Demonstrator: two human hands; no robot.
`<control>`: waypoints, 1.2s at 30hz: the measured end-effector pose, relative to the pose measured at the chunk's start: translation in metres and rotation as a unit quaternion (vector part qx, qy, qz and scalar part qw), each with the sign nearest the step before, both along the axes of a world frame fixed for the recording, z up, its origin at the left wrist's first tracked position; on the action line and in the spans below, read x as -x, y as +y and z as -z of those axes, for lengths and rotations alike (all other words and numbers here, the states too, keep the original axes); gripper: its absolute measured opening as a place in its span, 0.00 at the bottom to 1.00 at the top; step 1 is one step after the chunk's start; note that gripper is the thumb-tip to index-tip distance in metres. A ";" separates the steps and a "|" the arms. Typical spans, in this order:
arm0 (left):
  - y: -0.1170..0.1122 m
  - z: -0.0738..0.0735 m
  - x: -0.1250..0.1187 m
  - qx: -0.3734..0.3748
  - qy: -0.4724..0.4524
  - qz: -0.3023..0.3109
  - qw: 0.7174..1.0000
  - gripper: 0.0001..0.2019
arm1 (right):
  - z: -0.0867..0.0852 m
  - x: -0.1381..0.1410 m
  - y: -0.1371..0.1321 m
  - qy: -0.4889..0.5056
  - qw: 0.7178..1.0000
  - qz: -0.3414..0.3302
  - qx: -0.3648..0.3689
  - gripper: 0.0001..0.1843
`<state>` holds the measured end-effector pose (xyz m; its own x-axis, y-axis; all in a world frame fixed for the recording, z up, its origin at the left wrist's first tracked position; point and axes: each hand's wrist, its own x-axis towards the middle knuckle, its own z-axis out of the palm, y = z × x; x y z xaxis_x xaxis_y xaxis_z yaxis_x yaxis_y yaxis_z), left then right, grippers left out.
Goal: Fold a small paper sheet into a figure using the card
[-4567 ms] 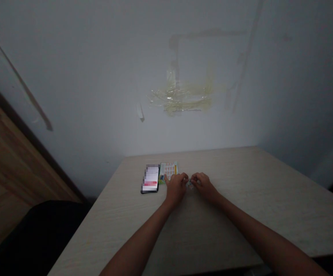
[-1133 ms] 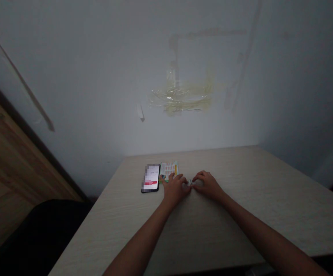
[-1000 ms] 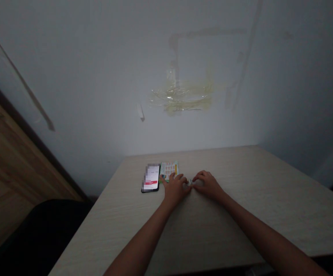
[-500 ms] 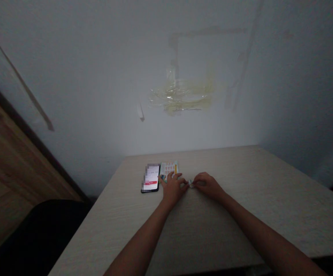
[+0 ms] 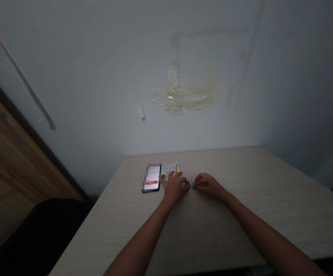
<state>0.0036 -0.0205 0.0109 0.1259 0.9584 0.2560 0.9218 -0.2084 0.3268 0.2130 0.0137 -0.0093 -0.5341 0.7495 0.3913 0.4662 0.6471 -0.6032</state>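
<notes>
A small whitish piece (image 5: 191, 184), too small to name, is between the fingertips of my two hands. My left hand (image 5: 174, 188) is palm down; its thumb side pinches the left edge of that piece while other fingers spread over a printed card or packet (image 5: 170, 167). From the right, my right hand (image 5: 210, 186) grips the piece with curled thumb and fingers. Left of the packet lies a phone (image 5: 151, 178) with a lit screen, a red bar showing on it. Part of the packet is hidden under my left fingers.
The pale wooden table (image 5: 226, 161) meets a grey wall (image 5: 103, 76) at the back. Wrinkled clear tape (image 5: 180, 96) sticks to the wall. At the left are a dark chair-like shape (image 5: 45, 230) and a wooden door or panel (image 5: 8, 153).
The view has shifted very slightly. My right fingers have shifted a little around the small piece, and both hands stay in nearly the same place.
</notes>
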 end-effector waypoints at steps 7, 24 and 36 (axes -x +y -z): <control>0.003 -0.005 0.001 0.013 0.003 0.013 1.000 0.07 | -0.001 0.004 -0.004 -0.025 0.999 0.045 -0.011 0.06; 0.006 -0.004 0.002 0.032 0.004 0.026 0.999 0.07 | 0.011 0.010 0.001 -0.016 0.993 0.108 -0.034 0.06; 0.003 0.000 0.003 0.022 -0.001 0.020 1.000 0.08 | 0.009 0.004 0.004 0.012 0.996 0.085 -0.016 0.06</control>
<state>0.0008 -0.0175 0.0110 0.1642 0.9629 0.2140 0.9124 -0.2307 0.3381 0.2092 0.0178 -0.0182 -0.3917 0.8149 0.4273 0.5565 0.5796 -0.5952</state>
